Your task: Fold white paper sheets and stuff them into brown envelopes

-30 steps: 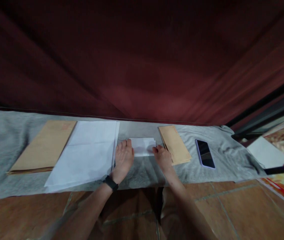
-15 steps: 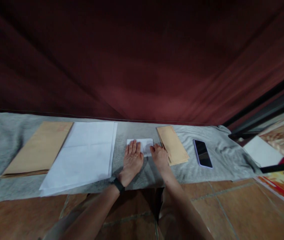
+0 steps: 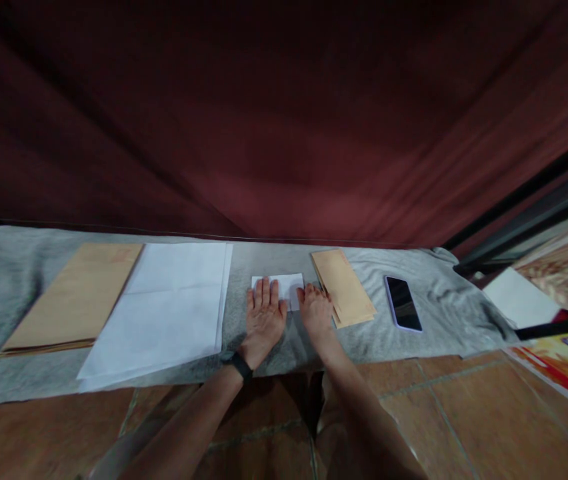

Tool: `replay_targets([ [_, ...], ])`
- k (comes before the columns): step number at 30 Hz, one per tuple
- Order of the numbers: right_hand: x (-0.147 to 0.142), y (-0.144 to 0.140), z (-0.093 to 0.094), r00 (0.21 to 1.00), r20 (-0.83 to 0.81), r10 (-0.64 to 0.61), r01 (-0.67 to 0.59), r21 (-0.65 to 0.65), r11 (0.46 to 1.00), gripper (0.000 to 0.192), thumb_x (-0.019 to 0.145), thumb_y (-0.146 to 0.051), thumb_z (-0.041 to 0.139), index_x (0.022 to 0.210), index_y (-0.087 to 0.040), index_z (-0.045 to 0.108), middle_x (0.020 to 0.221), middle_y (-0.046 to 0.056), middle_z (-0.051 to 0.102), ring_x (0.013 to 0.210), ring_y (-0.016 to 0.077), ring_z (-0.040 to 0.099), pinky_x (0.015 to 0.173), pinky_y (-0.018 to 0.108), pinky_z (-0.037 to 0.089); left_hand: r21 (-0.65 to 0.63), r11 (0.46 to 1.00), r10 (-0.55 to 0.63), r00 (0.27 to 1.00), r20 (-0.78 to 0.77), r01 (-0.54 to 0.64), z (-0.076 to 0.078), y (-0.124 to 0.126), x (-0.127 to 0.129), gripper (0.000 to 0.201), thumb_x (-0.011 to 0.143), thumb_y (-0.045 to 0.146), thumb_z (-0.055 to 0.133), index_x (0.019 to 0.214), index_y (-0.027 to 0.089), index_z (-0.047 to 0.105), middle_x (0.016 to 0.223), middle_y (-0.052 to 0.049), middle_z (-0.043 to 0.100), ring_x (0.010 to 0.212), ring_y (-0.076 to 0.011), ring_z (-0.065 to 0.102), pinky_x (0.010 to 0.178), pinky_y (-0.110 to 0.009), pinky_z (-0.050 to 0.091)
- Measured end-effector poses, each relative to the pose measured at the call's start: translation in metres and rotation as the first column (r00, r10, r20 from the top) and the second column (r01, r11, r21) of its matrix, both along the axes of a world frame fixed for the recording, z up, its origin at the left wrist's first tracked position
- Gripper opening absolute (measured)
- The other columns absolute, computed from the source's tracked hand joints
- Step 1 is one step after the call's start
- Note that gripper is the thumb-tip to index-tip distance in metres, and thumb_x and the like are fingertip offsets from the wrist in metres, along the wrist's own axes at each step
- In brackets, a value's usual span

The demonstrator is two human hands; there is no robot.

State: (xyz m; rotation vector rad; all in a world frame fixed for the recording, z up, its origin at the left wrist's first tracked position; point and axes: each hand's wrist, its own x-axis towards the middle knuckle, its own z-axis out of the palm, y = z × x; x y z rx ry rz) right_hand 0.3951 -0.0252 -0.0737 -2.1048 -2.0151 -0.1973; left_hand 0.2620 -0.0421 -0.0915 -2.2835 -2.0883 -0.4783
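Hands, left hand (image 3: 265,317) and right hand (image 3: 315,314), press flat, fingers released, on folded white paper (image 3: 287,287).

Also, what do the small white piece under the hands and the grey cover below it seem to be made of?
The folded white sheet looks like thin matte paper: crisp straight edges, flat folds. The grey cover seems a soft knit fabric, maybe jersey: it wrinkles and drapes at the edge.
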Motion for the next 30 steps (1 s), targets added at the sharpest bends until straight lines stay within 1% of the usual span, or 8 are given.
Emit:
replay_targets([
  [8,-0.001,-0.003,-0.006,1.000,-0.009,0.007,-0.006,0.041,0.999,0.035,0.105,-0.031,0.039,0.114,-0.011,0.065,0.105,0.019,0.073,0.100,0.0298,0.067,0.096,0.045,0.043,0.002,1.000,-0.002,1.000,0.016,0.002,0.001,-0.001,-0.001,0.058,0.100,0.038,0.040,0.153,0.012,0.041,0.162,-0.017,0.033,0.153,-0.0308,0.023,0.124,-0.053,0.015],
  [14,-0.003,0.000,0.008,0.996,-0.091,-0.024,0.024,-0.006,1.000,0.037,0.105,-0.031,0.038,0.122,-0.009,0.063,0.115,0.021,0.069,0.111,0.0327,0.061,0.098,0.048,0.043,-0.019,1.000,-0.004,0.998,0.070,0.005,0.004,-0.002,-0.001,0.059,0.100,0.037,0.040,0.152,0.011,0.041,0.163,-0.019,0.030,0.154,-0.0320,0.020,0.124,-0.056,0.015],
  [15,-0.005,0.001,0.011,0.993,-0.121,0.013,-0.014,-0.006,1.000,0.038,0.104,-0.031,0.038,0.124,-0.010,0.062,0.118,0.021,0.068,0.113,0.0322,0.060,0.099,0.047,0.044,-0.026,1.000,-0.001,0.997,0.080,0.003,0.003,-0.001,-0.001,0.059,0.099,0.037,0.040,0.152,0.011,0.041,0.163,-0.019,0.029,0.154,-0.0322,0.019,0.124,-0.057,0.016],
  [17,-0.012,0.002,0.012,0.965,-0.208,0.159,-0.161,0.009,0.987,0.040,0.105,-0.032,0.038,0.129,-0.011,0.061,0.128,0.019,0.065,0.121,0.0288,0.057,0.103,0.044,0.043,-0.035,0.999,-0.011,0.995,0.097,0.015,0.001,0.000,-0.002,0.059,0.098,0.031,0.039,0.153,0.013,0.040,0.163,-0.018,0.030,0.154,-0.0312,0.019,0.123,-0.058,0.016],
  [20,-0.026,0.003,0.004,0.859,-0.323,0.397,-0.405,0.046,0.913,0.046,0.106,-0.034,0.033,0.142,-0.014,0.054,0.147,0.012,0.055,0.137,0.0203,0.046,0.115,0.037,0.037,-0.051,0.997,-0.059,0.992,0.116,0.065,-0.001,0.002,-0.006,0.060,0.095,0.019,0.035,0.154,0.018,0.039,0.162,-0.014,0.035,0.154,-0.0277,0.021,0.124,-0.056,0.018],
  [22,-0.032,0.002,-0.003,0.825,-0.347,0.447,-0.466,0.031,0.884,0.049,0.108,-0.034,0.029,0.147,-0.014,0.049,0.154,0.009,0.049,0.144,0.0172,0.039,0.121,0.036,0.031,-0.077,0.994,-0.068,0.991,0.112,0.077,0.000,0.002,-0.008,0.061,0.094,0.016,0.033,0.154,0.017,0.040,0.162,-0.014,0.034,0.154,-0.0276,0.021,0.125,-0.054,0.018],
  [26,-0.032,-0.001,-0.011,0.864,-0.292,0.409,-0.439,-0.043,0.897,0.053,0.108,-0.040,0.026,0.152,-0.016,0.042,0.159,0.009,0.041,0.149,0.0184,0.033,0.124,0.040,0.025,-0.124,0.990,-0.055,0.997,0.057,0.062,0.003,0.002,-0.014,0.059,0.095,0.017,0.031,0.153,0.008,0.039,0.164,-0.017,0.030,0.154,-0.0282,0.020,0.126,-0.049,0.018],
  [30,-0.023,-0.005,-0.014,0.915,-0.196,0.351,-0.365,-0.040,0.930,0.055,0.107,-0.044,0.032,0.154,-0.016,0.040,0.161,0.011,0.036,0.151,0.0232,0.030,0.124,0.044,0.023,-0.092,0.995,-0.027,1.000,0.013,0.028,0.004,0.000,-0.023,0.059,0.098,0.025,0.030,0.153,0.005,0.038,0.163,-0.020,0.028,0.154,-0.0298,0.021,0.124,-0.049,0.021],
])
